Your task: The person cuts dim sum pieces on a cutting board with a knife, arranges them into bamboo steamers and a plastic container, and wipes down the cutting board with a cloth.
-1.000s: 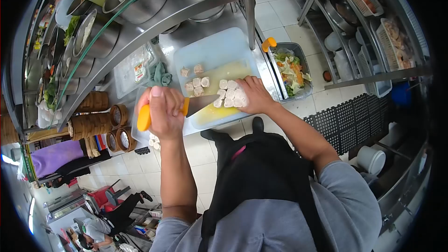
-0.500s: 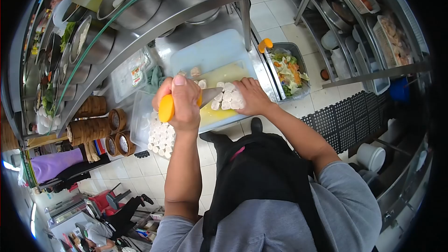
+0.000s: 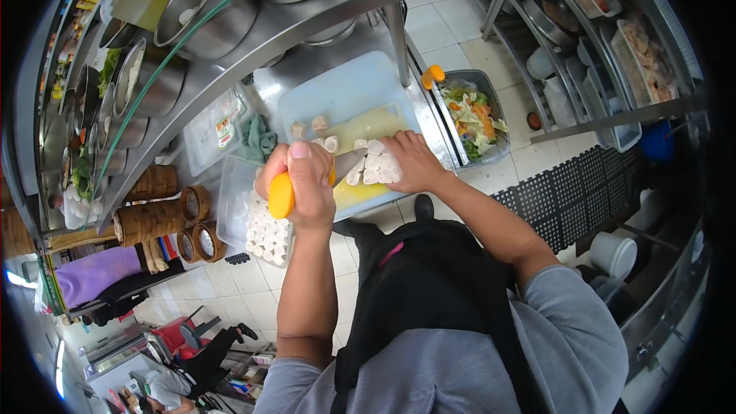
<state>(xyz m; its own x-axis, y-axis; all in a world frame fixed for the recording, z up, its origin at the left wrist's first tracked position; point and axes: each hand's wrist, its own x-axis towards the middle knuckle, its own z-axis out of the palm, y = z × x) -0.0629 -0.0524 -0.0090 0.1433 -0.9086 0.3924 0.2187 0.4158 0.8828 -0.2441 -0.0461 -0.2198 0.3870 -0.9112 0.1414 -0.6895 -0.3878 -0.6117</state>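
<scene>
My left hand is closed around the orange handle of a knife. The blade points right, with its far end against a cluster of pale, cut food pieces on a light, translucent cutting board. On the cluster's right side rests my right hand, its fingers bent over the pieces, touching them. Several more pieces sit on the board just beyond my left hand. A clear tray full of white pieces lies partly under my left hand.
A green cloth and a clear plastic container lie left of the board. A bin of vegetable scraps stands at the right. Metal bowls line the shelf above; bamboo steamers are at the left. Another person is at lower left.
My left hand has moved right and closer to my body with the knife, uncovering the tray's white pieces. My right hand has stayed on the cluster. The view has shifted slightly.
</scene>
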